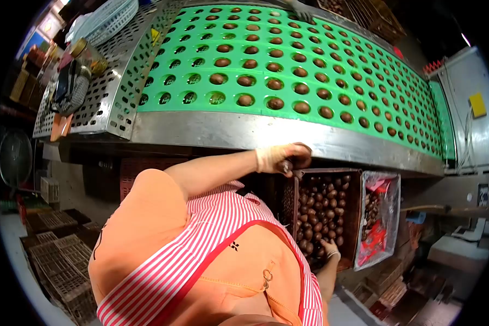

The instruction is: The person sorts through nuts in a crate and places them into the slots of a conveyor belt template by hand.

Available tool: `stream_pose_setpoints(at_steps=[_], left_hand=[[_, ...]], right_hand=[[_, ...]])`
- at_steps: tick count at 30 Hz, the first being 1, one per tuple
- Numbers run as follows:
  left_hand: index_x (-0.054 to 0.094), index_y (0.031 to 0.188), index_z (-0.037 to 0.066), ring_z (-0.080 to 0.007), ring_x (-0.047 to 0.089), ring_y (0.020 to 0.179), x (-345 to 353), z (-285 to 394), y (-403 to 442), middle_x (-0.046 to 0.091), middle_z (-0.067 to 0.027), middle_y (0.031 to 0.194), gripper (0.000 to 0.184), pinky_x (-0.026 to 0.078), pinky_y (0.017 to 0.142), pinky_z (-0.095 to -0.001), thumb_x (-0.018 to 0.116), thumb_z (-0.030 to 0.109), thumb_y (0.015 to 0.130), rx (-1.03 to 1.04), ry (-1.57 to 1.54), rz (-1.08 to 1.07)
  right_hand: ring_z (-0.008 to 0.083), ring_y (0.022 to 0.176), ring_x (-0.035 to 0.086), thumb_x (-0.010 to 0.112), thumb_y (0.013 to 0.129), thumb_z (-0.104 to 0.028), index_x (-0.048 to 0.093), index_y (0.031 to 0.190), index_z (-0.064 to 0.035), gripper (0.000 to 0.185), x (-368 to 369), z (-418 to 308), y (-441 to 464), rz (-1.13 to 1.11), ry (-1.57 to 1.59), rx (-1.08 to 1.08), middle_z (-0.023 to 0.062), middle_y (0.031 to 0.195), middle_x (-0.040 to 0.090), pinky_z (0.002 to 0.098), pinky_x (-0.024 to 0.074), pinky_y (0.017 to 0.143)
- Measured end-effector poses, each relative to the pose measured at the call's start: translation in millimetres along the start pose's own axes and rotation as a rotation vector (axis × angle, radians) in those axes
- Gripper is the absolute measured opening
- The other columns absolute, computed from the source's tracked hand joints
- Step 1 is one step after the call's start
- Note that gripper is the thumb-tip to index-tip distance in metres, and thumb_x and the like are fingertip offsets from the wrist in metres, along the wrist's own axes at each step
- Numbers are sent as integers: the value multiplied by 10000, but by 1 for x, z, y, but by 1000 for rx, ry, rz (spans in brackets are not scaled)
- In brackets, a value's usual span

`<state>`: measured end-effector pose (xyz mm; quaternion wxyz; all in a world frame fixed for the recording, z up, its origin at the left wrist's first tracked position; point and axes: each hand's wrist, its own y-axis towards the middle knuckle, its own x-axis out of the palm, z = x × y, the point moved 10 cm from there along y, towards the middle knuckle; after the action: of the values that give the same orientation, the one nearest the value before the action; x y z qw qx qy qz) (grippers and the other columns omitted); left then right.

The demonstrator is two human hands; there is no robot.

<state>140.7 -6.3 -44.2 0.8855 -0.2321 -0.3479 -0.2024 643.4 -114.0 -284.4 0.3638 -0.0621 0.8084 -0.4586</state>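
Note:
My left hand point(286, 159), in a pale glove or wrap with dark-stained fingers, is curled closed beside the steel edge of the green tray line point(231, 87). Whatever it holds is too dark to make out. Below it stands a dark red crate point(353, 217) full of brown egg-like items point(318, 209). My right hand point(330, 250) reaches into the crate's near end, touching the brown items with its visible fingers apart. Similar brown items point(274, 83) sit singly in many round cups of the green tray line; several cups at its left end hold none.
Another person's gloved hand point(302, 12) is at the tray's far edge. A plastic-lined crate point(377, 217) with red material adjoins my crate. A perforated steel shelf point(117, 81) with a jar point(87, 54) and a blue basket point(111, 22) is at left. Stacked crates point(65, 261) stand lower left.

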Motion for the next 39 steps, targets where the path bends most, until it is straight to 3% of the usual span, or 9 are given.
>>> stream_pose_setpoints(at_steps=[3,6,12,17,23,26,30,37,39], left_hand=[[521,889,89,-170,634,630,-60,48,-48,518,-36,734,234,468,426,-214,574,311,943,150,-14,179],[498,1224,138,-227,649,718,-120,91,-122,579,-86,946,390,496,441,-247,662,251,889,272,-5,472],[516,1257,164,-157,595,727,-252,164,-255,564,-41,1038,467,461,469,-243,722,231,843,514,355,906],[524,1280,137,-151,577,674,-350,205,-335,612,-60,1023,566,484,548,-305,782,271,794,560,420,1359],[618,1211,76,-197,616,760,-388,236,-331,662,-105,1087,525,524,668,-331,789,268,753,54,1042,1433],[637,1184,38,-290,626,1039,-392,274,-328,646,-162,1186,484,489,913,-371,752,281,781,293,1059,1440],[635,1207,83,-343,567,1161,-431,288,-302,534,-205,1353,483,440,991,-397,685,394,840,-143,1410,1417],[582,1282,106,-405,537,1163,-483,350,-304,513,-191,1364,553,428,994,-431,434,513,938,285,881,1561],[541,1348,166,-401,458,1251,-501,342,-288,450,-127,1437,553,376,1056,-458,386,512,945,106,1071,1599]], right_hand=[[309,1139,571,732,797,-378,407,1438,-21,802,17,39,35,56,6,252,169,1351,539,424,481,928],[277,1059,599,717,812,-439,469,1398,-48,747,7,36,38,236,-56,259,155,1236,606,407,495,877],[440,1286,428,623,744,-663,521,1357,-72,857,4,-25,-69,527,-112,142,277,1379,486,466,354,1087],[429,1124,557,640,861,-405,466,1389,-151,612,34,-59,-126,741,-134,255,218,1455,294,491,512,887],[394,1168,533,678,851,-320,473,1387,-197,586,68,-117,-154,576,-267,259,186,1479,240,481,513,898],[393,1190,514,709,825,-305,476,1387,-206,616,68,-99,-143,564,-203,288,188,1475,228,463,507,919],[324,1145,568,757,783,-288,522,1356,-136,638,82,-106,-125,393,-82,89,187,1344,489,412,484,950],[242,1011,614,695,886,-209,498,1365,-92,531,114,-128,-112,121,251,-9,87,1182,623,352,530,825],[245,1006,613,696,883,-191,488,1374,-85,544,118,-138,-103,88,260,-59,104,1169,630,355,530,828]])
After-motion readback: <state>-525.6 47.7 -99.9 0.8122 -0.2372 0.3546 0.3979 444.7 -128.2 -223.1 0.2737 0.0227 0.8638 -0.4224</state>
